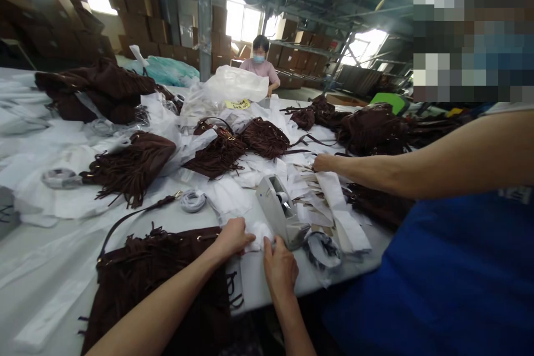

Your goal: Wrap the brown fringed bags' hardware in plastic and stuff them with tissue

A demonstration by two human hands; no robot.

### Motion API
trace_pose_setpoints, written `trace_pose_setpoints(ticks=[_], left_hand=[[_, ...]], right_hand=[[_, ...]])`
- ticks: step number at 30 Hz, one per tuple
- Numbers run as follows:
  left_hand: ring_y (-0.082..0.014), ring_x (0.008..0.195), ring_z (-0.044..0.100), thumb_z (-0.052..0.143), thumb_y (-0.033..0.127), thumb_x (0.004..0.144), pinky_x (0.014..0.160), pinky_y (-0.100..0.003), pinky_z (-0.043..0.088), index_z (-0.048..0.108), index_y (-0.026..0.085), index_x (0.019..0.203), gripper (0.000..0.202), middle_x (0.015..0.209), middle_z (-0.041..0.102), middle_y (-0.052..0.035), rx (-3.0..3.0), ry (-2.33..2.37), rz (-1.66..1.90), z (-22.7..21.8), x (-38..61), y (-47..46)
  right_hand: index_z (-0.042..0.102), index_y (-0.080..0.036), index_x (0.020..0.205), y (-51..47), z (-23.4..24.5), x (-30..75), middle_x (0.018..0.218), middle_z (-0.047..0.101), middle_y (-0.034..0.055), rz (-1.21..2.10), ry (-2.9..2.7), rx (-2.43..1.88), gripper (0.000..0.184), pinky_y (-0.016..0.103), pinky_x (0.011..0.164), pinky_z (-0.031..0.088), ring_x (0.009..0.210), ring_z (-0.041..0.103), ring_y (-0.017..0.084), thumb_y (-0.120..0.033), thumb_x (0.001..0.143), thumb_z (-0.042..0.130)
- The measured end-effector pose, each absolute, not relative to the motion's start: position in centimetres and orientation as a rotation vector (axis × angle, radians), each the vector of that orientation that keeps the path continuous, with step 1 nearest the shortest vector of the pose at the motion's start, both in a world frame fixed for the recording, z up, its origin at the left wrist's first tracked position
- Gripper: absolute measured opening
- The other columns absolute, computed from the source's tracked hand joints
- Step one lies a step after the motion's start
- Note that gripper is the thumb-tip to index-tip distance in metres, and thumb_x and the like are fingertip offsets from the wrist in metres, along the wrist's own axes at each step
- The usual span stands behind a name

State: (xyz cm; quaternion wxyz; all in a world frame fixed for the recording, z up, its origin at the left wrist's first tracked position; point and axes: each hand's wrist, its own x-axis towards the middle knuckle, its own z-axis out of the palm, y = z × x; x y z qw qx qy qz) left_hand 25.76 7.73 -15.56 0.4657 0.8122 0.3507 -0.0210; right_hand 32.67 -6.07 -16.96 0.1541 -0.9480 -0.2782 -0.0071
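Note:
My left hand (233, 237) and my right hand (280, 268) are both closed on a small piece of white wrapping paper (259, 232) at the near edge of the table. The paper sits at the right end of a dark brown fringed suede bag (158, 272) that lies in front of me, its strap running off to the upper left. A grey tape dispenser (277, 206) stands just behind my hands, touching distance from my right thumb.
A co-worker in a blue top (438, 278) stands close on my right, their arm (417, 164) reaching across to white paper strips (334, 194). More brown fringed bags (133, 167) and white wrapping lie over the grey table (50, 267). Another person (262, 64) works at the far end. Cardboard boxes line the back.

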Motion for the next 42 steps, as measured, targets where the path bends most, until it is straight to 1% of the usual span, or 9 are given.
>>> trace_pose_setpoints(ticks=[7,10,15,20,23,26,31,37,42], left_hand=[[-0.0153,0.048,0.062,0.064,0.019,0.071,0.047,-0.022,0.043,0.057,0.013,0.094,0.025,0.069,0.067,-0.0044,2.021,0.867,-0.046,-16.6,26.1,7.8],[-0.0151,0.049,0.062,0.063,0.018,0.071,0.048,-0.022,0.042,0.056,0.014,0.093,0.024,0.073,0.067,-0.0052,2.046,0.870,-0.038,-16.9,26.2,7.7],[-0.0179,0.057,0.063,0.064,0.017,0.070,0.053,-0.024,0.041,0.056,0.015,0.091,0.022,0.077,0.067,-0.0079,2.104,0.889,0.008,-17.4,26.2,7.5],[-0.0177,0.057,0.062,0.063,0.018,0.072,0.054,-0.025,0.039,0.054,0.016,0.090,0.020,0.076,0.066,-0.0072,2.136,0.867,0.052,-17.8,26.0,7.4],[-0.0166,0.054,0.061,0.062,0.021,0.076,0.053,-0.024,0.038,0.052,0.016,0.098,0.024,0.075,0.066,-0.0058,2.133,0.825,0.075,-17.9,25.8,7.4],[-0.0174,0.057,0.061,0.061,0.024,0.078,0.054,-0.024,0.038,0.049,0.017,0.105,0.030,0.073,0.065,-0.0045,2.132,0.794,0.107,-17.9,25.6,7.3],[-0.0188,0.062,0.062,0.061,0.023,0.080,0.058,-0.024,0.038,0.049,0.019,0.105,0.028,0.070,0.063,-0.0022,2.140,0.757,0.144,-17.9,25.4,7.1],[-0.0234,0.070,0.063,0.059,0.021,0.079,0.063,-0.028,0.042,0.043,0.014,0.121,0.046,0.072,0.062,-0.0040,2.151,0.725,0.172,-18.1,25.3,7.2],[-0.0292,0.094,0.060,0.064,0.024,0.076,0.077,-0.034,0.044,0.033,0.014,0.138,0.070,0.098,0.058,-0.0126,2.179,0.699,0.208,-18.5,25.3,7.5]], right_hand=[[0.066,-0.016,0.089,-5.5,-18.0,33.3,0.079,0.069,0.0114,-0.052,-0.957,-2.545,0.023,0.029,0.062,0.040,0.072,0.066,0.024,-0.027,0.092,0.046],[0.066,-0.016,0.080,-5.2,-18.1,33.9,0.079,0.068,0.0111,-0.027,-1.018,-2.472,0.031,0.029,0.066,0.042,0.074,0.065,0.023,-0.028,0.094,0.041],[0.066,-0.016,0.074,-4.3,-17.8,35.1,0.070,0.068,0.0098,0.064,-1.119,-2.453,0.049,0.028,0.063,0.042,0.068,0.065,0.021,-0.034,0.100,0.028],[0.064,-0.014,0.087,-3.6,-17.5,35.8,0.080,0.070,0.0114,0.179,-1.261,-2.435,0.028,0.027,0.066,0.043,0.076,0.067,0.023,-0.031,0.096,0.044],[0.062,-0.012,0.094,-3.5,-17.0,35.9,0.084,0.070,0.0114,0.236,-1.287,-2.443,0.016,0.027,0.066,0.044,0.078,0.066,0.023,-0.027,0.090,0.057],[0.061,-0.012,0.096,-3.6,-16.7,36.0,0.089,0.069,0.0113,0.275,-1.296,-2.449,0.017,0.026,0.070,0.044,0.082,0.066,0.022,-0.026,0.086,0.062],[0.062,-0.012,0.092,-3.3,-16.6,35.9,0.090,0.065,0.0134,0.282,-1.310,-2.483,0.014,0.030,0.074,0.044,0.085,0.063,0.025,-0.024,0.086,0.061],[0.059,-0.016,0.081,-3.5,-17.0,35.8,0.088,0.062,0.0086,0.259,-1.375,-2.384,0.009,0.027,0.071,0.041,0.080,0.060,0.020,-0.019,0.087,0.053],[0.053,-0.019,0.077,-4.4,-18.2,35.8,0.067,0.058,0.0010,0.252,-1.337,-2.253,0.016,0.025,0.059,0.035,0.063,0.055,0.017,-0.023,0.090,0.047]])
